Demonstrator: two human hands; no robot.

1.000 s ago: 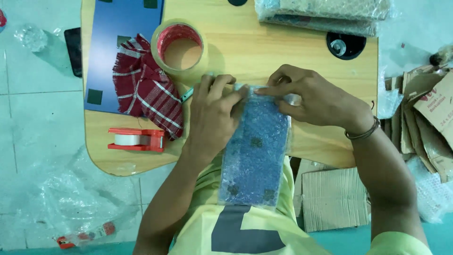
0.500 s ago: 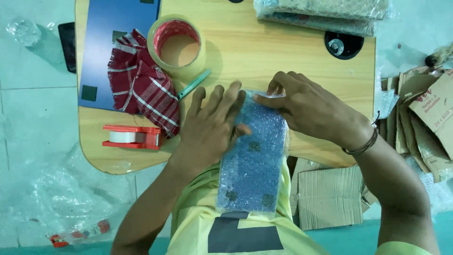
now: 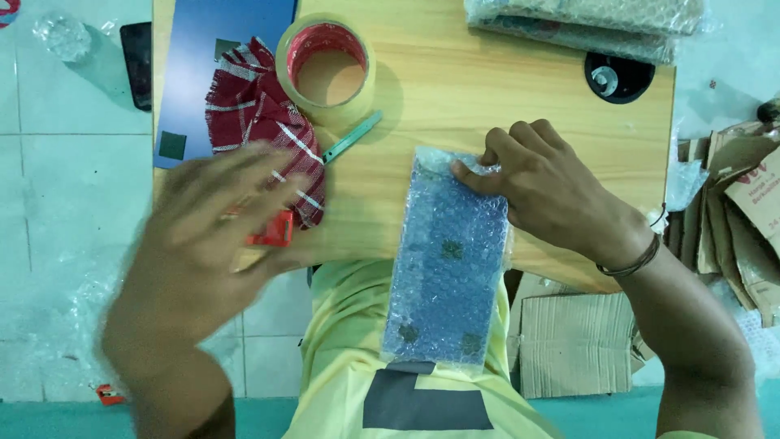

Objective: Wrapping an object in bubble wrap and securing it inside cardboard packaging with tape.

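Bubble-wrapped package [image 3: 447,260], long, blue inside, lies lengthwise at near edge of wooden counter [image 3: 504,89], its lower half overhanging onto person's yellow shirt [image 3: 349,374]. Right hand [image 3: 540,187] pinches the top right corner of the wrap, thumb on top, fingers curled over the far edge. Left hand [image 3: 211,236] blurred, fingers spread and released, gripping nothing; it hovers above a red tape dispenser [image 3: 272,232] at the counter's left edge; contact cannot be told. Red-and-white checked cloth [image 3: 260,114] lies just beyond that hand, partly over a blue flat sheet [image 3: 211,49]. Big roll of clear packing tape [image 3: 325,69] touches the cloth's right side. Teal-handled tool [image 3: 353,136] sits just below the roll, between cloth and package. More bubble-wrapped bundles [image 3: 585,20] at far right corner, black round thing [image 3: 619,77] near them. Cardboard scraps [image 3: 731,219] on floor to the right.
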